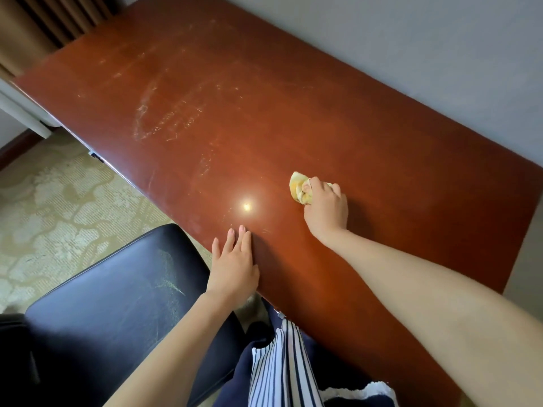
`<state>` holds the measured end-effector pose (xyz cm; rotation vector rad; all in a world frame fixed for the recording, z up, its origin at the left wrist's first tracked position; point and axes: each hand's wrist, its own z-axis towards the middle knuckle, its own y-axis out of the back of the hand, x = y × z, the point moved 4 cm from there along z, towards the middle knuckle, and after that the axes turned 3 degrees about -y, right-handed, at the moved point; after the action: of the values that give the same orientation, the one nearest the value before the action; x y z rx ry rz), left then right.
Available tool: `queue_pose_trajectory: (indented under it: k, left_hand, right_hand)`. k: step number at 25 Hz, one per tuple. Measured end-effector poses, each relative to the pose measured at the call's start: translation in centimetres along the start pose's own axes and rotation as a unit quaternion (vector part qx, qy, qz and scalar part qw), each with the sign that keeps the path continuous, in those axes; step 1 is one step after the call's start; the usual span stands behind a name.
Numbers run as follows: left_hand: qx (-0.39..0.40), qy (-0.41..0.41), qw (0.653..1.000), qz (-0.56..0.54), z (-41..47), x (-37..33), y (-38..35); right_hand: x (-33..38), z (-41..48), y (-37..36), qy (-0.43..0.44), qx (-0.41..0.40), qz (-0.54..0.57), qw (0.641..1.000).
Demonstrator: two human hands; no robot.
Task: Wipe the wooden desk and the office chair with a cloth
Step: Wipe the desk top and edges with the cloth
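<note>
A plain grey wall (411, 54) is filling the upper right of the frame, lying in soft, even light. In the upper left corner, a brown pleated curtain (44, 22) is hanging in vertical folds. Below it, at the left edge, a white ledge (20, 110) is jutting in, with a dark wooden baseboard (13, 149) running beneath. A beige carpet (58, 207) with a pale, swirling pattern is covering the floor across the middle left.
</note>
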<state>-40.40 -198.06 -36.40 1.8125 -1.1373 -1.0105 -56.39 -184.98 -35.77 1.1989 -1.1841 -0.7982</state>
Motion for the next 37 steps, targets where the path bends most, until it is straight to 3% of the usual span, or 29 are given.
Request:
queue_pose_trajectory:
  k: [2,6,9,16,21,26,29,31,34,37]
  left_hand:
    - [-0.010,0.005,0.999,-0.030,0.0,0.3,0.3]
    - [-0.032,0.024,0.996,-0.082,0.0,1.3,0.7]
    - [-0.040,0.028,0.993,-0.110,-0.2,1.7,0.8]
    - [-0.084,0.000,0.996,0.042,0.1,0.7,1.3]
    - [-0.167,-0.036,0.984,0.057,2.2,-1.0,2.3]
    - [-0.080,-0.106,0.990,0.052,4.7,-3.5,1.2]
    - [-0.036,-0.088,0.995,0.035,5.8,-4.4,0.3]
    - [-0.024,-0.072,0.997,0.018,6.0,-4.5,0.1]
    - [-0.028,-0.052,0.998,-0.035,5.9,-4.4,0.0]
    - [-0.033,-0.042,0.996,-0.073,5.8,-4.2,0.0]
  right_hand:
    - [1.3,-0.8,-0.6,0.018,0.007,0.015,1.000]
    - [4.7,-4.5,-2.2,0.212,0.084,0.003,0.974]
    - [5.0,-7.9,-2.9,0.295,0.114,0.023,0.948]
    - [-1.6,-11.2,0.0,0.443,0.106,0.023,0.890]
    - [-7.7,-7.1,2.6,0.355,0.051,-0.033,0.933]
    - [-12.9,-0.3,4.1,0.106,0.011,-0.086,0.991]
    - [-13.1,2.7,3.8,-0.068,-0.013,-0.052,0.996]
    - [-11.7,3.0,3.1,-0.133,-0.041,-0.016,0.990]
    - [-9.4,1.5,2.2,-0.114,-0.050,0.019,0.992]
    - [-5.3,-1.1,0.9,0.065,0.025,0.032,0.997]
